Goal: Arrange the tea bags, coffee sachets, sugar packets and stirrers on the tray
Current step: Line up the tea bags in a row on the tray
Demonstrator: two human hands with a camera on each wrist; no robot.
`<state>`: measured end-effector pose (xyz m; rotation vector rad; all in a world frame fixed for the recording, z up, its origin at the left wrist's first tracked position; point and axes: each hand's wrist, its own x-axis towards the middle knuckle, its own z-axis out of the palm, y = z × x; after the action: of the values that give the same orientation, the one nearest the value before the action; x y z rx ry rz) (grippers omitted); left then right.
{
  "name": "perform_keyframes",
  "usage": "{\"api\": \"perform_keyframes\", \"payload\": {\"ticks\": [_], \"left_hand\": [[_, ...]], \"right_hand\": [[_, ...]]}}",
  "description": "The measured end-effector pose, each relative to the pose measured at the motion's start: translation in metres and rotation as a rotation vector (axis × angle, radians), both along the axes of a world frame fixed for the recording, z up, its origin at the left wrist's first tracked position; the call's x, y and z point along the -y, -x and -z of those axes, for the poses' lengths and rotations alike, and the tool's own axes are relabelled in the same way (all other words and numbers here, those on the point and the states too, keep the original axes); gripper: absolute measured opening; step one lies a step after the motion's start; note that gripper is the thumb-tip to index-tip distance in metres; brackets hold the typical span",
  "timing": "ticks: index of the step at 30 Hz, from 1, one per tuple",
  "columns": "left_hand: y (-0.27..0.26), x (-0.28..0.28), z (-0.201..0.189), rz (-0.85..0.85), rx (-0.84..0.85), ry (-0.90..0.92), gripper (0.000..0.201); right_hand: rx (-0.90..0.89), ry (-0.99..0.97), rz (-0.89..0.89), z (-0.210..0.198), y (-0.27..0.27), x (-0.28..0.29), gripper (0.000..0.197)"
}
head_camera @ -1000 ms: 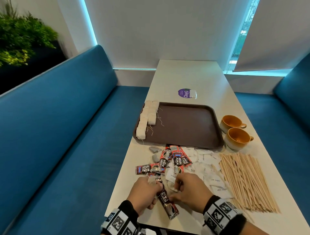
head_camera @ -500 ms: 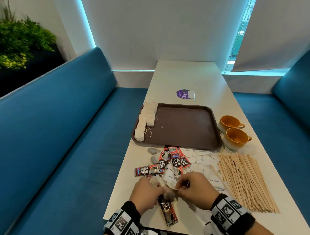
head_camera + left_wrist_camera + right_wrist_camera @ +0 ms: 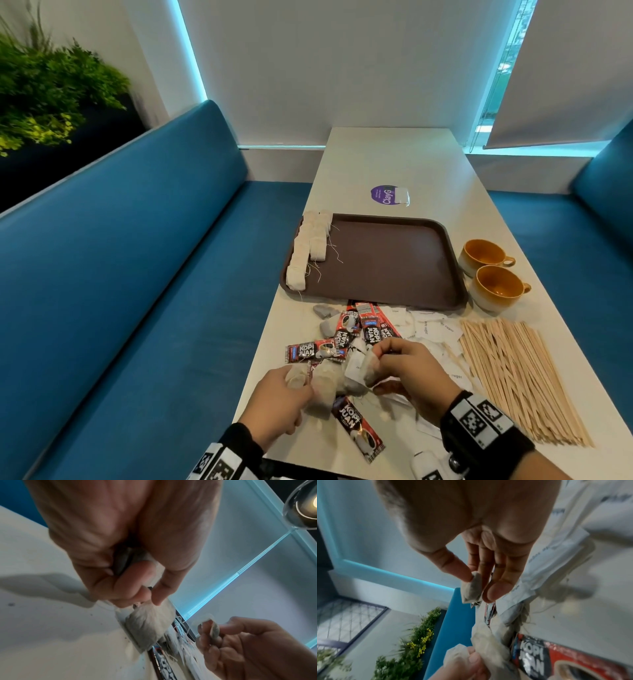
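Observation:
A brown tray (image 3: 394, 260) lies mid-table with a row of white tea bags (image 3: 310, 243) along its left edge. Red coffee sachets (image 3: 342, 337), white sugar packets (image 3: 431, 330) and wooden stirrers (image 3: 513, 373) lie loose in front of it. My left hand (image 3: 277, 402) grips tea bags (image 3: 145, 624) near the table's front edge; one hangs below its fingers. My right hand (image 3: 407, 370) pinches a single tea bag (image 3: 471, 586) between thumb and fingers, lifted just above the pile.
Two orange cups (image 3: 489, 270) stand right of the tray. A purple sticker (image 3: 385, 195) with a small packet is behind it. Blue benches (image 3: 137, 274) flank the narrow table, and one coffee sachet (image 3: 358, 428) lies near the front edge.
Both hands were together over the pile. Now they have drawn apart, the right one lifting a tea bag up and right while the left keeps its tea bags.

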<state>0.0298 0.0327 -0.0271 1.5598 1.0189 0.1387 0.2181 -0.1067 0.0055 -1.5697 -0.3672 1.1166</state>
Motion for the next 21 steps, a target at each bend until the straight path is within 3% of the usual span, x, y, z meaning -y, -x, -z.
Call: {"api": "perform_keyframes", "payload": {"ticks": [4, 7, 12, 18, 21], "left_hand": [[-0.005, 0.001, 0.004, 0.024, 0.02, -0.032, 0.02], [-0.005, -0.001, 0.006, 0.091, 0.018, -0.077, 0.029], [-0.002, -0.004, 0.0, 0.038, 0.164, -0.022, 0.025], [-0.001, -0.006, -0.002, -0.088, 0.325, 0.037, 0.022], [-0.002, -0.003, -0.003, -0.145, 0.422, 0.059, 0.018]], "right_hand": [[-0.164, -0.009, 0.079, -0.003, 0.001, -0.004, 0.028], [-0.235, -0.018, 0.124, -0.002, 0.002, -0.005, 0.022], [-0.16, -0.007, 0.07, 0.001, 0.003, -0.007, 0.013], [0.06, -0.117, -0.072, -0.003, 0.012, -0.014, 0.006], [-0.037, -0.249, -0.091, -0.01, 0.023, -0.021, 0.014]]}}
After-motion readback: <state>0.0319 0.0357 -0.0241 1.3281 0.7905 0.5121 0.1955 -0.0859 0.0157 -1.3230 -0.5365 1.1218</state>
